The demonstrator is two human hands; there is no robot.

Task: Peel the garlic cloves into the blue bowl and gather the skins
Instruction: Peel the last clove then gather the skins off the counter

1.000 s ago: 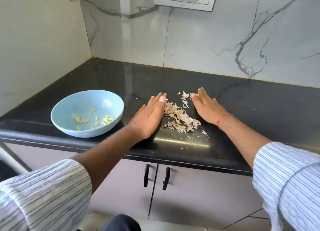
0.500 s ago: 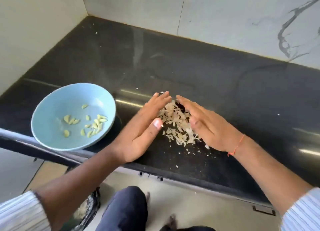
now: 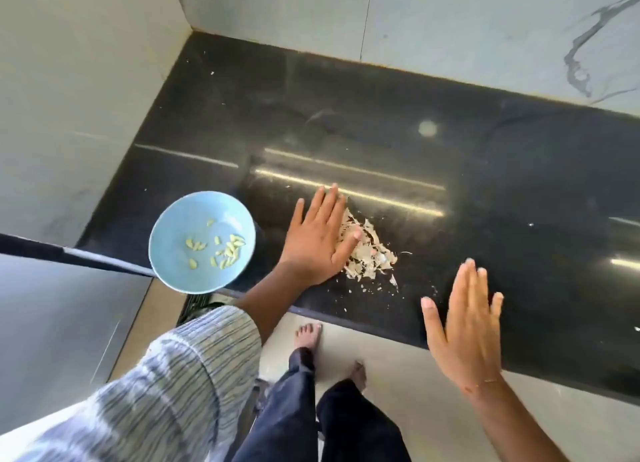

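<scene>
Skins [image 3: 369, 254] against left hand [image 3: 317, 240] fingers [image 3: 332, 207]; right hand [image 3: 464, 326] apart.

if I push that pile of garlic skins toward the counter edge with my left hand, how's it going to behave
The garlic skins look thin, dry and flaky, so they are probably very light and will slide easily on the glossy counter. Stray flakes already lie around the pile, so some will likely scatter or lag behind the flat left hand. They seem brittle and may crumble.
</scene>
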